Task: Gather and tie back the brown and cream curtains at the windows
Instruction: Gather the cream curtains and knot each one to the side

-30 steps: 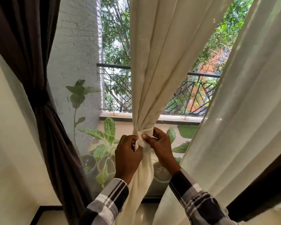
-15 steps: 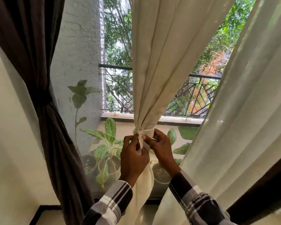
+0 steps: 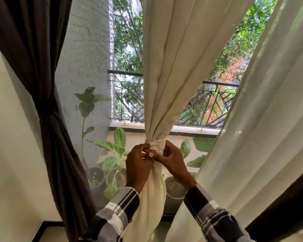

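A cream curtain (image 3: 173,67) hangs in the middle of the window, bunched into a narrow neck by a cream tie band (image 3: 157,144). My left hand (image 3: 138,165) pinches the band's end at the left of the knot. My right hand (image 3: 173,162) grips the band and the bunched cloth from the right, fingertips meeting the left hand's. A brown curtain (image 3: 42,67) at the left is gathered and cinched at its waist (image 3: 46,109). A second cream curtain (image 3: 269,119) hangs loose at the right, with a dark brown curtain (image 3: 290,206) behind it.
Behind the mesh screen stand potted plants (image 3: 115,159) on a balcony with a black railing (image 3: 208,105) and a white brick wall (image 3: 87,58). A cream wall (image 3: 10,154) lies at the left, and a dark skirting strip (image 3: 45,227) runs along the floor.
Both hands stayed at the knot; the fingers shifted closer together, the left hand's fingertips now pinching the band's end against the right hand. The band looks drawn tighter.
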Demonstrator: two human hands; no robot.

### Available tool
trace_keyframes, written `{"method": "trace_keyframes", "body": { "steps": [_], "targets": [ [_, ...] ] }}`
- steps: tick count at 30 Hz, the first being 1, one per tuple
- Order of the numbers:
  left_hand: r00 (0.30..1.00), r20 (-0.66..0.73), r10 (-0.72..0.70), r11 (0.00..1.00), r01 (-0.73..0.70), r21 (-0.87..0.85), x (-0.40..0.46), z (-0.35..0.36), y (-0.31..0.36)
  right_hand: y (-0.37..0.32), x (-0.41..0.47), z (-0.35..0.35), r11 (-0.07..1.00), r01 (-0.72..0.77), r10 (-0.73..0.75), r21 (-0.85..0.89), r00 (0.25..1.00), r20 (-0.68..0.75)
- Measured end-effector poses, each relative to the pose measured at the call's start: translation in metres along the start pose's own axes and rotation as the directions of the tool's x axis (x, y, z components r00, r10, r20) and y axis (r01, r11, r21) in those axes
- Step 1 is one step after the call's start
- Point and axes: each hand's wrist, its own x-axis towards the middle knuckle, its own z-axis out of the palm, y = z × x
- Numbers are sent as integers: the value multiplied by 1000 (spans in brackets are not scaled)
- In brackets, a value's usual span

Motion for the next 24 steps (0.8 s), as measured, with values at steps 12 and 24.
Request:
{"method": "trace_keyframes", "body": {
  "steps": [12,24],
  "targets": [
    [943,270,194,956,-244,164,64,-6,4,1,37,-13,909,13,-68,-416,991,-117],
    [643,200,739,587,-761,277,71,1,83,-61,39,-36,563,139,-450,-815,879,-161]
  ]
}}
